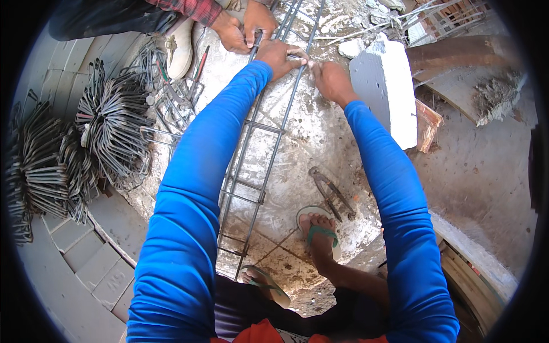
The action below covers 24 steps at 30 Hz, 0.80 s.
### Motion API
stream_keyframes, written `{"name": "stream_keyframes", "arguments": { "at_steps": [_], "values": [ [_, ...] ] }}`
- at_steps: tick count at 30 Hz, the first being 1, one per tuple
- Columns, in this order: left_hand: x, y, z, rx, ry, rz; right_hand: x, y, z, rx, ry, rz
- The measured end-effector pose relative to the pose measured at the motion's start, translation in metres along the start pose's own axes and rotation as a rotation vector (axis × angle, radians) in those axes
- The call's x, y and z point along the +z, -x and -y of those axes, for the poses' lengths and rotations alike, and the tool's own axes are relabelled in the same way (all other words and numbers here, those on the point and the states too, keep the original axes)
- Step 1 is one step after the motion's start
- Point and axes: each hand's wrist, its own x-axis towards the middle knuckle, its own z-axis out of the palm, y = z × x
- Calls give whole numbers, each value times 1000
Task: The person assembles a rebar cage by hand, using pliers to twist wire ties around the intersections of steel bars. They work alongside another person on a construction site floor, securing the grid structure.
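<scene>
A narrow rebar cage [281, 131] of long steel bars and cross ties runs from the top of the view down toward my feet. My left hand [279, 59] is closed at the cage's upper part, its fingertips pinched around the right-hand long bar. Just right of that bar is my right hand [332, 82], its fingers closed together close to the left fingertips. Whatever the right hand pinches is too small to make out. Another person's two hands [245, 30] work at the cage's left bar, beside my left hand.
Bundles of bent steel stirrups [114, 117] lie at left. Pliers with red and green handles [200, 64] rest near loose stirrups. Rusty pincers [315, 172] lie by my sandalled foot [318, 228]. A white-and-grey block [394, 94] stands right of my right hand.
</scene>
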Motion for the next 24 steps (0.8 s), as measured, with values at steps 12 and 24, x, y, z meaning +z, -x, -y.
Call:
{"name": "stream_keyframes", "arguments": {
  "at_steps": [12, 24],
  "values": [
    [2, 13, 11, 61, -111, 9, -1, 155, 1, -88, 193, 207],
    [6, 16, -17, 71, -468, 13, 54, 340, -58, -63, 350, 218]
  ]
}}
